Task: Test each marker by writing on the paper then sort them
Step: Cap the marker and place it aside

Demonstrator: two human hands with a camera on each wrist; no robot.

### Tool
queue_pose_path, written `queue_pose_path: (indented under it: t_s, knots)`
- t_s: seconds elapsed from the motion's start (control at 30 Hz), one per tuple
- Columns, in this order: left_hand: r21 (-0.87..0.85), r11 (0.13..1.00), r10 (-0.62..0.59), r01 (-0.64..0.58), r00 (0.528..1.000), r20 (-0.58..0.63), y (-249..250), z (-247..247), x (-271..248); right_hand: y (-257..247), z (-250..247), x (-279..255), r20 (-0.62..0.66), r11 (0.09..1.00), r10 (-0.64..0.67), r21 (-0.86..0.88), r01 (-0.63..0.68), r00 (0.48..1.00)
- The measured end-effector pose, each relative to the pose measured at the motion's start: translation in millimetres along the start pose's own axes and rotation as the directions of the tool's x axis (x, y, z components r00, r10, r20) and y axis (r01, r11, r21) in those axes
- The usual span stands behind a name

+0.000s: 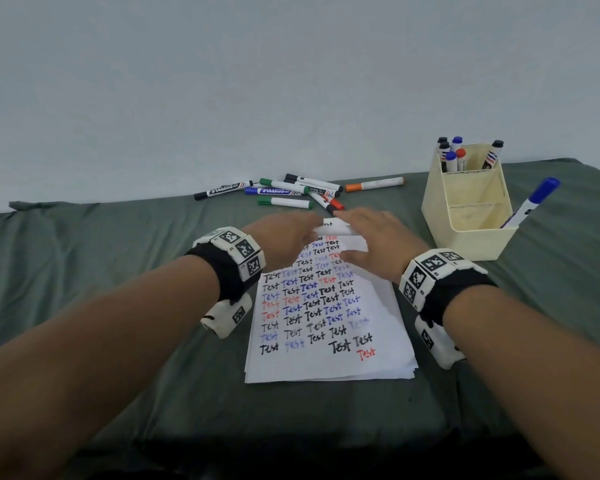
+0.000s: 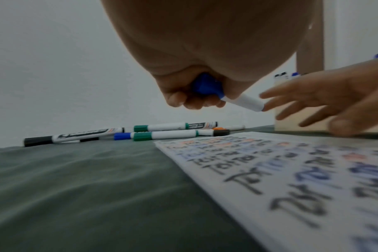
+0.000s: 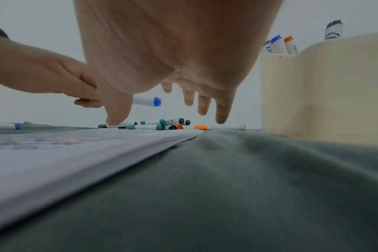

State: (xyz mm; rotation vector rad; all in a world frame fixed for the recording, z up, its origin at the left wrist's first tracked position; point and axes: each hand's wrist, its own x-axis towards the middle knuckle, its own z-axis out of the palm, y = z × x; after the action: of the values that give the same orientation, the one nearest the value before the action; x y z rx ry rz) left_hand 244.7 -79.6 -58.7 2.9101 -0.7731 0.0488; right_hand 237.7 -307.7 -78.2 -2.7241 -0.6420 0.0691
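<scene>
Two hands over paper (image 1: 326, 327), left hand (image 2: 196, 68) gripping blue marker (image 2: 227, 95), right hand (image 3: 173, 51) spread.

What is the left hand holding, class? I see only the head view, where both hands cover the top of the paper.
Observer: The left wrist view shows the left hand gripping a blue-capped marker near its cap end.
Operator: Is it uncapped yet?
Observer: No. The blue cap is on the barrel, inside the curled fingers.
Operator: Does the right hand hold anything?
Observer: No. The right wrist view shows the right hand with fingers spread and straight, holding nothing.
</scene>
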Motion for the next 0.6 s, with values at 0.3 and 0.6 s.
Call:
queue_pose_path:
  t_s: [0.3,0.6]
  knots:
    - [0.02,0.999,-0.045,0.042,0.99,0.134,8.9,-0.8,-3.7,-7.9,-4.7,-2.2,0.092,0.999,-0.014,0.046,0.01,0.996]
    - [0.011,0.949,-0.314,0.316,0.94,0.131,-51.8,-7.1,-38.6,-8.8,-6.9,-3.9,0.053,1.0,0.014,0.021,-0.015,0.999]
